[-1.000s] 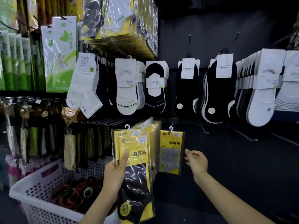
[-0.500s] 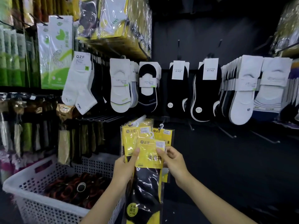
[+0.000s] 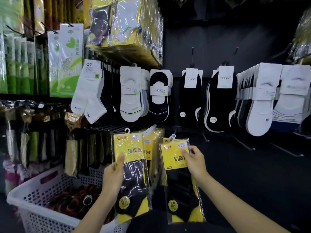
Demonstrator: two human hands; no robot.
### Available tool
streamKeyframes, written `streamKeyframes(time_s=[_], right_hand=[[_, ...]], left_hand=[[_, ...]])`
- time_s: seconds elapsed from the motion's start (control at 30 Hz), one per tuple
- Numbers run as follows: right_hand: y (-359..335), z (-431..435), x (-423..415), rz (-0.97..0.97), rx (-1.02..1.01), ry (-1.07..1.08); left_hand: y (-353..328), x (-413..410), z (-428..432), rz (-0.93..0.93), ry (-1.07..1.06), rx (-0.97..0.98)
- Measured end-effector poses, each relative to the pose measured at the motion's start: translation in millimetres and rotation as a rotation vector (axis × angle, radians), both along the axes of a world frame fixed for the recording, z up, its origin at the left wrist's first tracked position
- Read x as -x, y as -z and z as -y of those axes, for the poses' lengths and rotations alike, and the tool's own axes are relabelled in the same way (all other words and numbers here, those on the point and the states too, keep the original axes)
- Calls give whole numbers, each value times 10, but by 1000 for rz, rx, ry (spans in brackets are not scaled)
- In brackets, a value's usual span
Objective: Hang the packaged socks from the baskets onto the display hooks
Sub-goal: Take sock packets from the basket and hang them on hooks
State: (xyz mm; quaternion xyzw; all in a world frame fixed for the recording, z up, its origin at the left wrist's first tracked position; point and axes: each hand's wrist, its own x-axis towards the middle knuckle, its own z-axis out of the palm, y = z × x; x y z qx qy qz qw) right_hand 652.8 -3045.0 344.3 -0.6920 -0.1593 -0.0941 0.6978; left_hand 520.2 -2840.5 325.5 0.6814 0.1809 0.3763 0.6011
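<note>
**A:** Where's the stock?

**B:** The basket (image 3: 33, 196) is at your lower left, with dark bundles inside. Two yellow packs are up in front of the rack, one in each hand.

**A:** Left side?

**B:** Your left hand (image 3: 113, 178) grips the left pack (image 3: 134, 175) by its left edge. The thumb (image 3: 120, 159) lies flat on the yellow card. The other fingers are behind it, out of sight. The pack is upright, just in front of the hung packs (image 3: 152, 142).

**A:** Right?

**B:** Your right hand (image 3: 196, 164) pinches the right pack (image 3: 180, 185) near its upper right edge, thumb on the front and fingers (image 3: 193, 149) curled round the side. The pack tilts a little. There's a white hanger (image 3: 172, 137) at its top, but I can't tell whether it belongs to this pack or to one behind it.

**A:** Against half a second ago?

**B:** Back then both your hands met on one stack, dead centre. Now the stack is split. The right pack has gone right, and there's a gap between the two.
</note>
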Motion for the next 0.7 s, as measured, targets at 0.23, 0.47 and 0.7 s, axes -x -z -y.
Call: streamKeyframes(time_s=[0.23,0.47,0.7], right_hand=[[192,-214,-353,-102,-19,178],[361,-163,-544,-194,-4,330],[500,10,-314,-181,33,205]], left_hand=[[50,-53,-99,-24,-2,0],[114,-104,-81,-18,36,9],[189,-163,54,-21,100,42]])
